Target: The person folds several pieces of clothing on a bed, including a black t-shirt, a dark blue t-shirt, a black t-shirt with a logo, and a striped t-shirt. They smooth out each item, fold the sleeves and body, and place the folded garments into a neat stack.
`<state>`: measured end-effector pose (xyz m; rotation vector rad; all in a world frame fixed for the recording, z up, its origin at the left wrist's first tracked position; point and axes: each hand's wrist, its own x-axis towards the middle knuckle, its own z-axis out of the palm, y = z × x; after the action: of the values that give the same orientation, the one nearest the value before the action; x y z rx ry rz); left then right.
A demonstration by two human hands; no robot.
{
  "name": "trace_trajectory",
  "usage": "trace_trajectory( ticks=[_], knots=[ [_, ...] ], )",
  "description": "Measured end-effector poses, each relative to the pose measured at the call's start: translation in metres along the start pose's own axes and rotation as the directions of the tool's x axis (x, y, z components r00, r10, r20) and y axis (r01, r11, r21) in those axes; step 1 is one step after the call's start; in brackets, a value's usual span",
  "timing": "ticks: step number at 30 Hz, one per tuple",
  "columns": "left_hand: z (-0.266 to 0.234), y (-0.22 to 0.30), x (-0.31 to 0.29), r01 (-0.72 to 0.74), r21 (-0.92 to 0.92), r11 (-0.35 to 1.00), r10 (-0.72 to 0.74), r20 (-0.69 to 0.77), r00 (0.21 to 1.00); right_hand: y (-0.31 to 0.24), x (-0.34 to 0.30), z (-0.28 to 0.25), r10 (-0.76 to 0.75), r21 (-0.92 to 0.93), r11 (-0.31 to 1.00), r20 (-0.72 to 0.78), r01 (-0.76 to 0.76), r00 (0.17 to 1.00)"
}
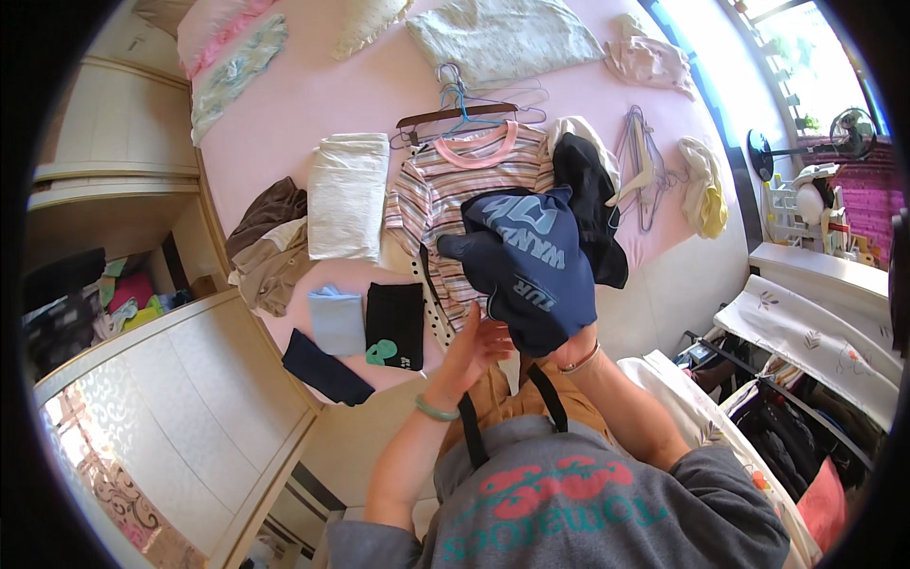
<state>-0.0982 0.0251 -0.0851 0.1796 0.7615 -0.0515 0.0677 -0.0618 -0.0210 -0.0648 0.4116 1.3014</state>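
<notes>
A navy T-shirt [536,256] with pale blue print hangs bunched in front of me at the bed's near edge. My right hand [575,349] is at its lower right corner, with the fingers mostly hidden under the fabric, gripping it. My left hand [483,341] is beside the lower left of the navy T-shirt, its fingers apart and nothing in them. Beyond it, a striped short-sleeved shirt [474,175] with a pink collar lies spread flat. A black garment [588,204] lies to the right of the striped shirt.
Folded black [395,322], light blue [336,321] and dark navy [327,368] garments lie at the left near edge. A folded white cloth [349,194] and brown clothes [270,251] lie beyond. Hangers [645,171] are on the right; a fan [848,133] stands farther right.
</notes>
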Motion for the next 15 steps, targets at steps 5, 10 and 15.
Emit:
trace_trajectory(
  ticks=[5, 10, 15],
  knots=[
    [0.083, 0.021, -0.003, -0.178, -0.278, 0.944, 0.165, -0.070, 0.984, 0.030, -0.015, 0.019, -0.243, -0.242, 0.951, -0.199, 0.193, 0.950],
    [0.067, 0.048, 0.008, -0.492, -0.103, 0.864, 0.429, -0.360, 0.829, 0.007, -0.048, -0.038, -0.067, -0.063, 0.997, -0.333, 0.049, 0.941],
    [0.078, 0.053, -0.015, -0.659, 0.502, 0.560, 0.815, -0.189, 0.548, -0.005, -0.045, -0.071, 0.076, -0.619, 0.564, -0.619, -0.546, 0.781]
  ],
)
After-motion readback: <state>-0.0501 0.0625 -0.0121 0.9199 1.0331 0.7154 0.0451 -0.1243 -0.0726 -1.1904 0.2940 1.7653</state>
